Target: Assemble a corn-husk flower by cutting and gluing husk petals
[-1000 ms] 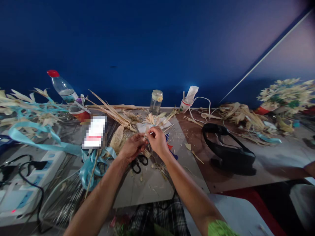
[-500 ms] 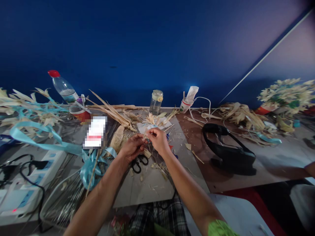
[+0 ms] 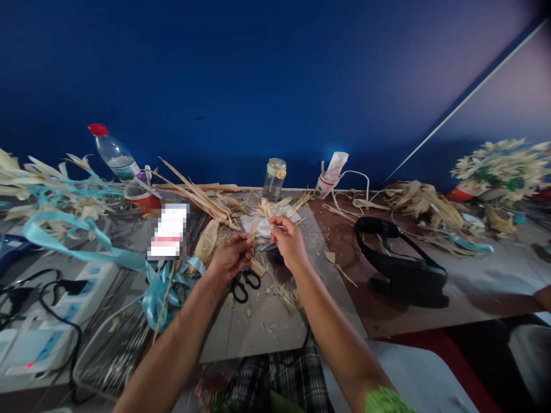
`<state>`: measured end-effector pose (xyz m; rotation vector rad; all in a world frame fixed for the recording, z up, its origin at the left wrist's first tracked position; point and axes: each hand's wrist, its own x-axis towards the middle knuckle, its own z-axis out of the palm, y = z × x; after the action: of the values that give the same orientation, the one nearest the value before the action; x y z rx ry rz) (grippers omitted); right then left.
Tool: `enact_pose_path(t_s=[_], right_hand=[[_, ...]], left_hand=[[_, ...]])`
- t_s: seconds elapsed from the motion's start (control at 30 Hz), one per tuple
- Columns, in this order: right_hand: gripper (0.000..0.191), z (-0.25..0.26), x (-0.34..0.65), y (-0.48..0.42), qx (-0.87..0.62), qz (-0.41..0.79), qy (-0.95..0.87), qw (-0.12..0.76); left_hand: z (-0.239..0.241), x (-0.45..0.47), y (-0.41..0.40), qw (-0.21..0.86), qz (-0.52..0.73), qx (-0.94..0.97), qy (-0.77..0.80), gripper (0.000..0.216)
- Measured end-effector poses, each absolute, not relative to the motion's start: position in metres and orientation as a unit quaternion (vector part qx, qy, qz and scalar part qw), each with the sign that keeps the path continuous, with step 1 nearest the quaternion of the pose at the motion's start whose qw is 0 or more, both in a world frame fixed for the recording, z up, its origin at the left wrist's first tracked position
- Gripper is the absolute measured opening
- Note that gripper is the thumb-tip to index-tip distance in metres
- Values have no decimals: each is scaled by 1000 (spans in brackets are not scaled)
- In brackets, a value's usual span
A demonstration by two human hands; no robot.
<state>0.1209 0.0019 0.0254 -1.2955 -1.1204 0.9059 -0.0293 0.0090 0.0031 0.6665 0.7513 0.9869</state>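
Note:
My left hand (image 3: 235, 253) is closed in a pinch above the grey board, and a pale bit, perhaps dried husk, shows by its fingertips. To its right, my right hand (image 3: 287, 238) pinches thumb to forefinger; whatever lies between them is too small to make out. A narrow gap separates the two hands. Just behind them, a frayed bundle of husk strips (image 3: 270, 206) rests by white paper (image 3: 262, 227). Black-handled scissors (image 3: 245, 285) lie below my left hand, beside husk scraps (image 3: 286, 295). A broad dried husk (image 3: 205, 244) lies to the left.
Left are a phone (image 3: 169, 232), blue ribbon (image 3: 159, 298), a power strip (image 3: 55, 321) and a red-capped bottle (image 3: 114, 152). A glass jar (image 3: 274, 180) and paper cup (image 3: 325, 186) stand behind. A black strapped device (image 3: 402, 264) sits right; another person's arm (image 3: 543, 297) shows at the edge.
My hands have drawn apart from each other. The right hand has moved slightly right and up, while the left stays nearly in place, still pinched.

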Motion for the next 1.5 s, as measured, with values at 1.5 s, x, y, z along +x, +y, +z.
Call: enact_pose_path(t_s=[1.5], right_hand=[[16, 53, 130, -3, -521, 348, -682, 377]], left_hand=[[15, -33, 3, 790, 422, 357, 264, 30]])
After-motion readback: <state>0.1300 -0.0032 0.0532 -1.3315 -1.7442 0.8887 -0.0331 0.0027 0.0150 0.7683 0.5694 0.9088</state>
